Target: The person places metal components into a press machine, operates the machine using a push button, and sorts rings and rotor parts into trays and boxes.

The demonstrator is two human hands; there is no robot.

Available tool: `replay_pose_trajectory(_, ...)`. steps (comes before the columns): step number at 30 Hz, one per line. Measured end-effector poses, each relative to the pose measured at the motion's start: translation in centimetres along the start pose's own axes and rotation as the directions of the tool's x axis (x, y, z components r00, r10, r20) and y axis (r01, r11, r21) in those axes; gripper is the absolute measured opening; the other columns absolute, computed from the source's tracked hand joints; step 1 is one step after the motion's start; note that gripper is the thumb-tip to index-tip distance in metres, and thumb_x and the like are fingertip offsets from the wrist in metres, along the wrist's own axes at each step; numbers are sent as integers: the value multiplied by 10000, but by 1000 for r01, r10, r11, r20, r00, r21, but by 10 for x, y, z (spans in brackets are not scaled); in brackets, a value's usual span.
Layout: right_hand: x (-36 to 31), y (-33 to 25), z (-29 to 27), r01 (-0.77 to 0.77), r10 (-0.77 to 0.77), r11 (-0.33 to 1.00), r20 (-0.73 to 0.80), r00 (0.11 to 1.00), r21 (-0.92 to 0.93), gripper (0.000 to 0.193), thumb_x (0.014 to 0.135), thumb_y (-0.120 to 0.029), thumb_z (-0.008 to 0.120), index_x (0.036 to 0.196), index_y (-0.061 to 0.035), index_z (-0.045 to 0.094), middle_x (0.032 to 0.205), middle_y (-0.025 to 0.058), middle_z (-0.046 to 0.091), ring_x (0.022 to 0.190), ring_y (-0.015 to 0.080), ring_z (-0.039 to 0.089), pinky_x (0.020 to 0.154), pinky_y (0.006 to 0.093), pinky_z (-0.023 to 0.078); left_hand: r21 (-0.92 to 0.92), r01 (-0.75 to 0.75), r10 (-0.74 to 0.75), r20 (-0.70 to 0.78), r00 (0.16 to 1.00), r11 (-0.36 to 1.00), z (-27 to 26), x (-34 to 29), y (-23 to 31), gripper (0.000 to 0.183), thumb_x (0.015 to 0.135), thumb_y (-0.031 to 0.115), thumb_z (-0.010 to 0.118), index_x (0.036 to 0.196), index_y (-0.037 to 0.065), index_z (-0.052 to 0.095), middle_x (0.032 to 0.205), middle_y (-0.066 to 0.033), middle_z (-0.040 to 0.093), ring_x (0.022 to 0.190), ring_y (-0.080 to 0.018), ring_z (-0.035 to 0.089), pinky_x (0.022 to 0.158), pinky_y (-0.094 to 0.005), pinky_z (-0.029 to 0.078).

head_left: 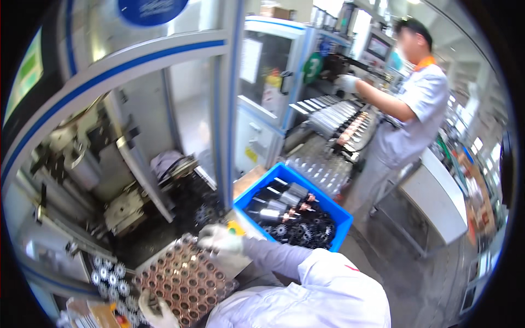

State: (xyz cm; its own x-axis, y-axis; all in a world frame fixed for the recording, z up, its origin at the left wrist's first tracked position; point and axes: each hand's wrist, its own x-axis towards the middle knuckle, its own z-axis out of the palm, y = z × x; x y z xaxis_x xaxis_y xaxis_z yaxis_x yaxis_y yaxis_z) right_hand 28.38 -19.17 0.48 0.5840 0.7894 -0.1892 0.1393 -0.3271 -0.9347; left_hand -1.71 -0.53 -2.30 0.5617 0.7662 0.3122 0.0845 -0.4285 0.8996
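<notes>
My left hand point(157, 311), in a pale glove, is at the near left edge of a tray of copper-coloured rings point(188, 279). Its thumb and fingers are apart, and I see nothing held between them. My right hand point(221, 239), also gloved, hovers by the tray's far right corner. Blur hides its fingertips, so whether they pinch a small part is unclear. The rings stand in close rows with dark centres. Silvery toothed discs point(109, 276) lie in a cluster left of the tray.
A blue bin point(345, 221) to the right holds motor rotors point(276, 210) and dark toothed discs point(301, 232). The open machine bay point(126, 210) lies ahead, framed by a metal post point(225, 136). A co-worker point(418, 98) stands at another machine, far right, near a white table point(437, 197).
</notes>
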Motion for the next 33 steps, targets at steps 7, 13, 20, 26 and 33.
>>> replay_pose_trajectory(7,-46,-11,46,-158,48,931,316,948,331,485,946,-368,602,1250,9,617,1094,117,689,1022,185,625,927,317,487,-282,249,-89,479,873,927,85,17,53,328,875,77,730,1159,-53,633,1095,-84,654,968,-140,620,868,-268,505)
replay_pose_trajectory(13,-54,5,55,-32,9,958,83,997,284,499,943,-435,614,1179,3,647,1026,101,694,986,169,632,878,316,508,-239,310,-207,376,903,920,92,15,55,212,870,53,716,1050,-41,654,963,-58,664,868,-119,609,803,-248,493)
replay_pose_trajectory(20,-48,-4,68,125,-132,989,90,987,79,384,932,-227,640,1243,-4,620,1141,149,686,1072,204,640,957,312,487,99,103,-127,282,951,990,57,11,92,378,933,155,665,1231,-65,591,1160,-208,667,1083,-322,626,962,-383,484)
replay_pose_trajectory(26,-46,8,53,209,-207,969,-29,978,131,349,995,-143,529,1316,-21,585,1271,154,646,1181,205,600,1023,315,460,871,54,576,-368,730,488,-29,-23,60,498,893,287,687,1162,-121,590,1034,-261,651,996,-365,634,923,-401,497)
replay_pose_trajectory(33,-21,-14,48,177,-180,923,-21,983,341,409,975,-182,607,1336,4,559,1283,112,633,1191,173,585,1045,321,457,922,89,535,-295,792,377,-31,-47,44,417,884,280,743,1118,-45,628,1056,-232,643,944,-372,633,848,-437,521)
